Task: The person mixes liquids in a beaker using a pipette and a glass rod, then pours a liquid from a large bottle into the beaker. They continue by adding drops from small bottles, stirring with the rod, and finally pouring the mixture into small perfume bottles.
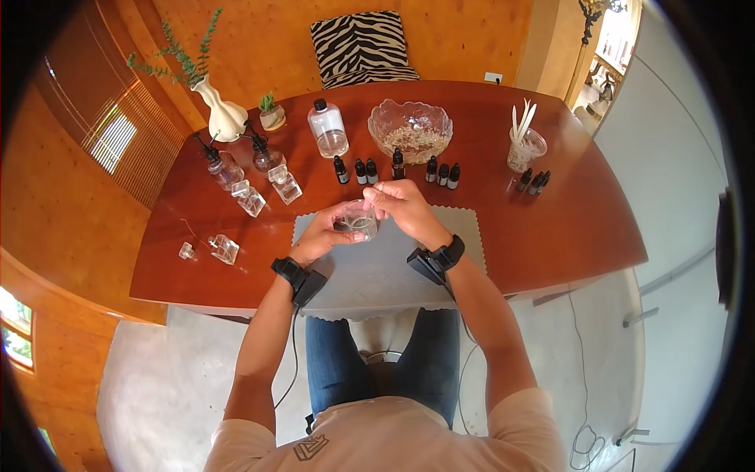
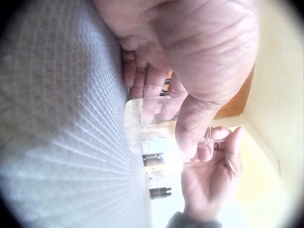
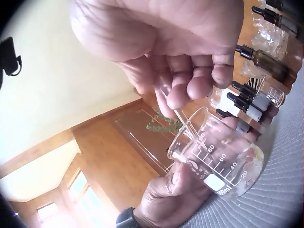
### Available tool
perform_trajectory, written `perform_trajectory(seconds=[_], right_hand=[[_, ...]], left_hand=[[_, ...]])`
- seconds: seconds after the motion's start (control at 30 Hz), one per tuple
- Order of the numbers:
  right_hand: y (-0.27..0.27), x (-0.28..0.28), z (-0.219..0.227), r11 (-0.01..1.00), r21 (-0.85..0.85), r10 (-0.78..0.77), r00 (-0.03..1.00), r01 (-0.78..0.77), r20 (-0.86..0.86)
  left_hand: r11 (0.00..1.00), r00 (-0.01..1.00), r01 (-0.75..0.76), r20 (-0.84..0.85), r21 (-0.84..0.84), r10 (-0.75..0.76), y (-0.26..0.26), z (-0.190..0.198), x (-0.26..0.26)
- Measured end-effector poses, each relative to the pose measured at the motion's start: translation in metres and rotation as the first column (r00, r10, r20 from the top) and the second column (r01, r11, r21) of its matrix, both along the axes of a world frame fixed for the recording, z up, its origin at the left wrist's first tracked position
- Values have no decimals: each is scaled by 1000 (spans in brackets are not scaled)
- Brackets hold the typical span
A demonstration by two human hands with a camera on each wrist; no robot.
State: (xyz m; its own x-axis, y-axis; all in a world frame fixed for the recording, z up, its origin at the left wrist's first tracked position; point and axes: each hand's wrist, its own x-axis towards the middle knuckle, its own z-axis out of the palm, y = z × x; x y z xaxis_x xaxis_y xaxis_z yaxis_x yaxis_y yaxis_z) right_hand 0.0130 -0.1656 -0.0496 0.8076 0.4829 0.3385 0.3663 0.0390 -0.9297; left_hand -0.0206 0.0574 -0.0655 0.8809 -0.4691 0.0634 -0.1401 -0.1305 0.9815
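A clear glass beaker (image 1: 361,226) with white volume marks is tilted over the grey mat (image 1: 346,275). My left hand (image 1: 319,237) grips its side, the thumb on the near wall and the other fingers behind the glass. Above the rim, my right hand (image 1: 403,209) pinches a thin clear rod (image 3: 182,116) between thumb and fingers. In the right wrist view the rod slants down through the beaker's mouth, and its upper end is hidden in the fingers. Beyond the hands stands a row of small dark bottles, among them a taller brown dropper bottle (image 1: 398,165).
A clear black-capped bottle (image 1: 329,132) and a glass bowl (image 1: 410,132) stand at the back. Right of them is a cup (image 1: 525,149) of white sticks, beside several small bottles (image 1: 538,184). Square glass bottles (image 1: 225,250), spray bottles (image 1: 225,170) and a white vase (image 1: 224,114) occupy the left.
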Motion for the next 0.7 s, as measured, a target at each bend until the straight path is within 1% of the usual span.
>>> perform_trajectory(seconds=[0.03,0.07,0.13,0.23,0.33,0.43,0.53,0.63,0.7], right_hand=[[1,0,-2,999,14,-42,999,42,12],[0,0,-2,1000,10,-4,1000,4,9],[-3,0,0,997,2,73,997,-73,2],[-2,1,-1,998,27,64,996,-62,-56],[4,-5,4,996,66,-64,998,64,-7],[-2,0,2,998,3,56,997,-56,-50],[3,1,-4,995,99,-24,999,26,-27],[1,0,-2,999,37,-29,999,28,23],[-2,-2,2,999,35,34,999,-33,-30]], left_hand=[[1000,1000,-2,13,-11,2,0,-2,1],[1000,1000,-3,25,-23,3,-1,-2,1],[1000,1000,13,-4,0,-13,0,0,1],[1000,1000,-1,-31,10,1,-1,4,-2],[1000,1000,-13,-16,10,13,-1,1,-1],[1000,1000,6,-20,9,-5,0,-1,1],[1000,1000,-5,-4,3,5,0,-1,0],[1000,1000,-4,-12,6,4,1,-2,2],[1000,1000,6,-12,9,-6,1,-3,2]])
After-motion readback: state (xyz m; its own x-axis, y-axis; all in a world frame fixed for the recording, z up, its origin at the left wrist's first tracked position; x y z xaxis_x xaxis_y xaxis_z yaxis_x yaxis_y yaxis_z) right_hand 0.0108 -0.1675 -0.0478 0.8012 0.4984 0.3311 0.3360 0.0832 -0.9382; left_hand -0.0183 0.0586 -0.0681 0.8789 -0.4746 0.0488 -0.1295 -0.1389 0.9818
